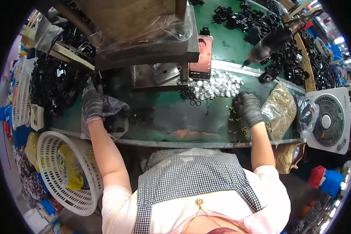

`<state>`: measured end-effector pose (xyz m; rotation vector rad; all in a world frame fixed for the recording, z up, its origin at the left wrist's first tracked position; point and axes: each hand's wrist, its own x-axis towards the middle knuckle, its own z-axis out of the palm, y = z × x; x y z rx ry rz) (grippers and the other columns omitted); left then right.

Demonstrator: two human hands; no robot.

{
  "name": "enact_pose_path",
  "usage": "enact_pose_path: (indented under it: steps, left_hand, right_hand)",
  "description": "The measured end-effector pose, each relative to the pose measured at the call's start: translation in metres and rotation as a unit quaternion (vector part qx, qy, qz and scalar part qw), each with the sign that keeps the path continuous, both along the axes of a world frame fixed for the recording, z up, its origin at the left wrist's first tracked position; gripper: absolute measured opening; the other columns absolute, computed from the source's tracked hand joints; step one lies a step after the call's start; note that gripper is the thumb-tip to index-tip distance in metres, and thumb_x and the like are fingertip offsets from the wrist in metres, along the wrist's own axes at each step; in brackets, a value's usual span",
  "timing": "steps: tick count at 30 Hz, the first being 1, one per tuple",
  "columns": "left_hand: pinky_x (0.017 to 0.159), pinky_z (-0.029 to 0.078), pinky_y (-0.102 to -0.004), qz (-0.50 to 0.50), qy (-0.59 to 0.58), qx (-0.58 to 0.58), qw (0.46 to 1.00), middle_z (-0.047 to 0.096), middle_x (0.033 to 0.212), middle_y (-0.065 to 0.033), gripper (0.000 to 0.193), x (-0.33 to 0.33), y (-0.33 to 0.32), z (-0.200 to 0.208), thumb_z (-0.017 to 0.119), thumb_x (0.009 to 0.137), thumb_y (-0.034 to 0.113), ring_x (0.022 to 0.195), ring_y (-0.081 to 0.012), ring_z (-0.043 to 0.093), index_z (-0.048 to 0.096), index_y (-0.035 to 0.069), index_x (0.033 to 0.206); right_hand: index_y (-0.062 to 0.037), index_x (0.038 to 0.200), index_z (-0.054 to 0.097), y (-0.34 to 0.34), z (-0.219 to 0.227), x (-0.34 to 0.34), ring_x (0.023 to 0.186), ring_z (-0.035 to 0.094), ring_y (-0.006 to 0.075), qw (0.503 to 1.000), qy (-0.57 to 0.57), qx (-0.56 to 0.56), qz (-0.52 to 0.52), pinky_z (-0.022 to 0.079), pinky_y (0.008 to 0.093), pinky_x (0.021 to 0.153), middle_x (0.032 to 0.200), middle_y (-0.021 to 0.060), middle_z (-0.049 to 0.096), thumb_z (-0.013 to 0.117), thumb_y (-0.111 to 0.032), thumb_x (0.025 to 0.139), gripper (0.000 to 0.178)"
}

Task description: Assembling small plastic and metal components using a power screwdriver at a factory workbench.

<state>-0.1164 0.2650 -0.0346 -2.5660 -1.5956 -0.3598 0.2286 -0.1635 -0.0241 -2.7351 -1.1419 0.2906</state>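
Your left hand (93, 103), in a dark grey glove: fingers reaching away from you, at the edge of a heap of black parts (58, 87); whether it grips one, cannot be told. Your right hand (249, 108), gloved to match: fingers curled, contents if any hidden, just beside loose brass screws (244, 131) and near a spread of silvery discs (218, 86). Discs: mid-bench, right against the lower end of an upright phone (201, 58). Black rings (195, 103): several, just on your side of the discs. Clear plastic bag (119, 107): beside your left wrist. Filled bag of brass-coloured pieces (280, 102): right of your right hand. Green workbench (163, 117): under all these. White fan (331, 117): far right. White basket (91, 171): lower left, below the bench edge.
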Motion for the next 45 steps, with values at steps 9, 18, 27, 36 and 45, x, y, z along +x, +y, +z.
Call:
enact_pose_path:
  steps: [9, 18, 27, 36, 45]
  left_hand:
    - [0.088, 0.047, -0.0418, -0.115, -0.252, -0.149, 0.949, 0.064, 0.106, -0.019, 0.038, 0.024, -0.144, 0.072, 0.063, 0.088, 0.028, 0.101, -0.0343, 0.06, 0.06, 0.004, 0.116]
    - [0.082, 0.051, -0.0401, -0.354, -0.206, -0.172, 0.896, 0.059, 0.11, -0.0145, 0.036, 0.071, -0.23, 0.016, 0.076, 0.072, 0.017, 0.095, -0.0331, 0.061, 0.061, 0.003, 0.102]
    - [0.08, 0.053, -0.0362, -0.328, -0.273, -0.22, 0.877, 0.058, 0.116, -0.0167, 0.034, 0.066, -0.226, 0.0, 0.074, 0.074, 0.011, 0.1, -0.0321, 0.062, 0.059, 0.002, 0.103]
    - [0.082, 0.052, -0.0378, -0.249, -0.379, -0.368, 0.812, 0.062, 0.105, -0.0166, 0.038, 0.082, -0.19, 0.027, 0.076, 0.074, 0.016, 0.095, -0.0311, 0.063, 0.06, 0.003, 0.106]
    - [0.074, 0.051, -0.0365, -0.236, -0.398, -0.154, 0.873, 0.064, 0.089, -0.0167, 0.031, 0.132, -0.14, 0.026, 0.074, 0.077, 0.017, 0.082, -0.0308, 0.064, 0.062, 0.0, 0.101]
  right_hand:
    - [-0.0083, 0.088, 0.065, 0.031, -0.011, -0.039, 0.077, 0.063, 0.0361, 0.988, 0.006, 0.089, 0.128, 0.051, 0.0435, 0.068, 0.081, 0.0169, 0.063, 0.066, -0.008, 0.073, 0.015]
    - [-0.0112, 0.084, 0.066, 0.101, 0.015, -0.079, 0.077, 0.064, 0.0331, 0.965, 0.047, 0.042, 0.256, 0.052, 0.0445, 0.069, 0.083, 0.0128, 0.065, 0.067, -0.017, 0.072, 0.013]
    - [-0.0034, 0.089, 0.065, 0.113, 0.014, -0.084, 0.075, 0.063, 0.0321, 0.895, 0.203, 0.194, 0.346, 0.052, 0.0391, 0.068, 0.081, 0.0134, 0.064, 0.07, -0.007, 0.072, 0.018]
    - [-0.0037, 0.113, 0.061, 0.147, 0.036, -0.077, 0.094, 0.06, 0.0337, 0.844, 0.088, 0.333, 0.412, 0.05, 0.0422, 0.079, 0.104, 0.0166, 0.06, 0.073, -0.016, 0.076, 0.041]
    - [-0.0066, 0.136, 0.042, 0.145, 0.057, -0.083, 0.116, 0.047, 0.0388, 0.928, -0.02, 0.234, 0.291, 0.041, 0.0482, 0.097, 0.126, 0.0202, 0.049, 0.075, -0.022, 0.073, 0.073]
